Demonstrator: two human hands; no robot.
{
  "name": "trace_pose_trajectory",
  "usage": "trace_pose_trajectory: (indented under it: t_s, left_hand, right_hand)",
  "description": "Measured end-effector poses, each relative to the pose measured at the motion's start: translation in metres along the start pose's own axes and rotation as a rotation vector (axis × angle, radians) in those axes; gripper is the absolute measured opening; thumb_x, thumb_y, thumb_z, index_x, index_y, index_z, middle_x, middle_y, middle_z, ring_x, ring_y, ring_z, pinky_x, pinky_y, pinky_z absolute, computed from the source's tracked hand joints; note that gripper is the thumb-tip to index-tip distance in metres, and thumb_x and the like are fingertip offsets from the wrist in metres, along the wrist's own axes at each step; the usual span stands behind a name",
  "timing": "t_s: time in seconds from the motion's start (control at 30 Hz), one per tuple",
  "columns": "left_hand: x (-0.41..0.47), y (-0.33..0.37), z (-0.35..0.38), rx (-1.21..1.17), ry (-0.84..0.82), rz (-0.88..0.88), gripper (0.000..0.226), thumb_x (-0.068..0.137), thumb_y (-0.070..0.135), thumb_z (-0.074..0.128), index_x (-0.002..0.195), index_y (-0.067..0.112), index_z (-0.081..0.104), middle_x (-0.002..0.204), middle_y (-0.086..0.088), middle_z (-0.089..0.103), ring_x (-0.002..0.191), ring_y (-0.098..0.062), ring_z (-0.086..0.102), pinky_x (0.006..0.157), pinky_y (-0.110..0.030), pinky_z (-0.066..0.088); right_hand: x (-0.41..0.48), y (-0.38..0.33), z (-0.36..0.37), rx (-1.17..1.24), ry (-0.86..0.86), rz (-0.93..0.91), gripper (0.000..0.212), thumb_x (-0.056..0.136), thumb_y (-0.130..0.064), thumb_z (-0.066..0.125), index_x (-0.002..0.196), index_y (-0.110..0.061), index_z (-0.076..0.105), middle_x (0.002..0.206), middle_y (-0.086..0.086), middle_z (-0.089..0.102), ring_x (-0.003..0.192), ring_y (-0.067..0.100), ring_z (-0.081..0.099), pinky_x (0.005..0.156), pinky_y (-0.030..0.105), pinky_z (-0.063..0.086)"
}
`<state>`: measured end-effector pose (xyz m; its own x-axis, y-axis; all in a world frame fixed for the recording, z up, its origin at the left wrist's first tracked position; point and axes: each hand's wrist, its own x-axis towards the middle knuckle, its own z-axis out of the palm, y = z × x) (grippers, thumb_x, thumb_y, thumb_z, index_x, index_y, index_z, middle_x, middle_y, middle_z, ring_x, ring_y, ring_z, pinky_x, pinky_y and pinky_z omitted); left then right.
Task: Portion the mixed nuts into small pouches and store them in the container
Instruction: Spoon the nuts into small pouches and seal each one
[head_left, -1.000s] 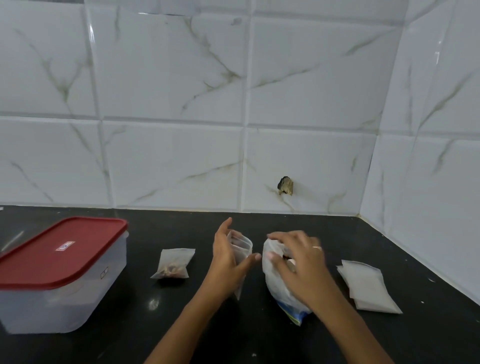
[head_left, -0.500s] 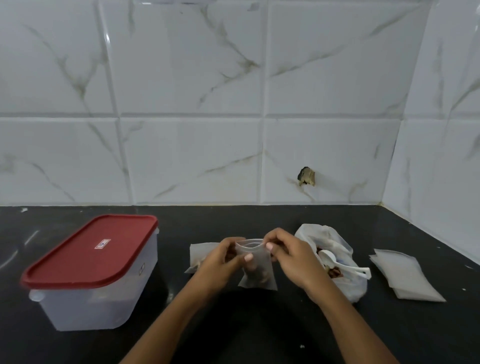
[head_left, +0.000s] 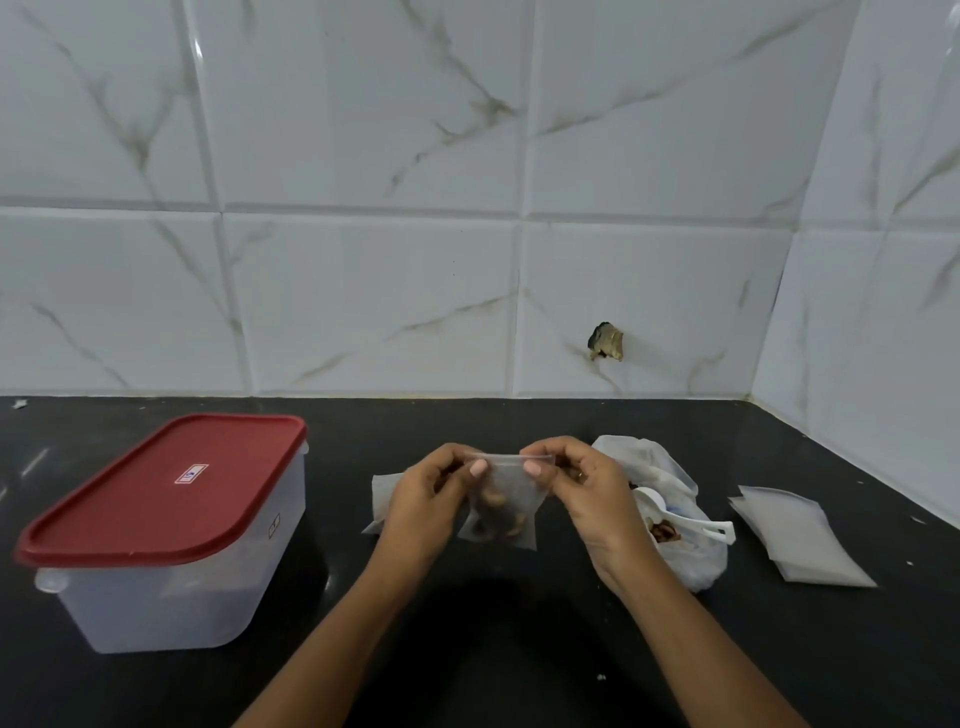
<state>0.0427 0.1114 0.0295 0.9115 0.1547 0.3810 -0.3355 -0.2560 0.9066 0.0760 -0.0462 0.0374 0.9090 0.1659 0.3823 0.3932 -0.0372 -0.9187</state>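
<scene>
Centrally, left hand (head_left: 428, 499) and right hand (head_left: 582, 483) pinch the top strip of a clear, floppy pouch (head_left: 501, 506) of nuts above glossy black worktop (head_left: 467, 649). Red-lidded frosted container (head_left: 166, 530) lower left; marbled white tiles (head_left: 374, 301) behind.

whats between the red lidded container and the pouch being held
In the head view: bare black counter, then a flat pouch lying partly behind the left hand, which pinches the held pouch.
</scene>
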Motion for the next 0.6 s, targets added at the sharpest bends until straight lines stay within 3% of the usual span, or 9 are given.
trace_pose_trajectory:
  t_s: [0.13, 0.27, 0.43, 0.6]
  left_hand:
    - [0.0, -0.002, -0.005, 0.032, 0.035, -0.051, 0.015, 0.091, 0.013, 0.055, 0.082, 0.02, 0.066, 0.08, 0.001, 0.066, 0.079, -0.014, 0.062, 0.066, -0.019, 0.049]
    - [0.001, -0.007, -0.001, -0.051, 0.018, -0.127, 0.013, 0.092, 0.016, 0.054, 0.084, 0.017, 0.064, 0.075, 0.001, 0.065, 0.075, -0.013, 0.061, 0.055, -0.012, 0.044]
    - [0.004, -0.012, 0.001, -0.12, -0.068, -0.176, 0.007, 0.089, 0.011, 0.057, 0.089, 0.011, 0.064, 0.083, -0.004, 0.067, 0.085, -0.018, 0.063, 0.075, -0.029, 0.051]
    - [0.004, -0.016, 0.003, -0.087, -0.075, -0.2, 0.008, 0.089, 0.009, 0.057, 0.087, 0.014, 0.063, 0.084, -0.003, 0.067, 0.085, -0.016, 0.064, 0.076, -0.027, 0.052]
  right_hand:
    - [-0.004, 0.003, 0.007, -0.012, -0.058, 0.025, 0.018, 0.08, -0.001, 0.066, 0.077, -0.019, 0.066, 0.073, -0.006, 0.064, 0.067, 0.0, 0.06, 0.059, 0.008, 0.045]
    - [-0.004, 0.005, 0.008, -0.022, -0.062, 0.037, 0.015, 0.082, -0.007, 0.066, 0.078, -0.021, 0.065, 0.075, -0.008, 0.064, 0.071, 0.002, 0.059, 0.063, 0.01, 0.047]
    - [-0.004, 0.008, 0.006, -0.071, -0.105, 0.086, 0.01, 0.087, -0.011, 0.062, 0.081, -0.019, 0.064, 0.073, -0.008, 0.061, 0.067, 0.002, 0.055, 0.062, 0.011, 0.044]
    - [-0.003, 0.012, 0.008, -0.104, -0.132, 0.13, 0.009, 0.088, -0.016, 0.06, 0.082, -0.022, 0.063, 0.078, -0.006, 0.063, 0.076, 0.005, 0.058, 0.069, 0.016, 0.045]
